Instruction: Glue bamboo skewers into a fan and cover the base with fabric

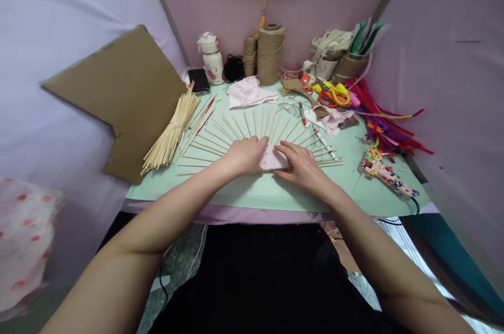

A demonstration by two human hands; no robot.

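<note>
Between my hands lies a half-round piece covered in pink dotted fabric (pixel 273 158), with thin wooden sticks (pixel 255 121) fanning out from behind its curved edge. My left hand (pixel 249 154) grips its left side, the fingers resting along the top. On the other side my right hand (pixel 302 162) holds the right edge, thumb low at the front and fingers over the curve. Both palms partly cover the piece, so its ends are hidden. The fan lies on the pale green table top (pixel 236 195).
A stick bundle (pixel 171 132) and cardboard (pixel 129 87) lie left. Twine spools (pixel 270 55), a bottle (pixel 212 59) and a fabric scrap (pixel 250 92) are behind. To the right are scissors (pixel 334 95), a marker (pixel 325 144), pipe cleaners (pixel 394 132) and a corded glue gun (pixel 388 174).
</note>
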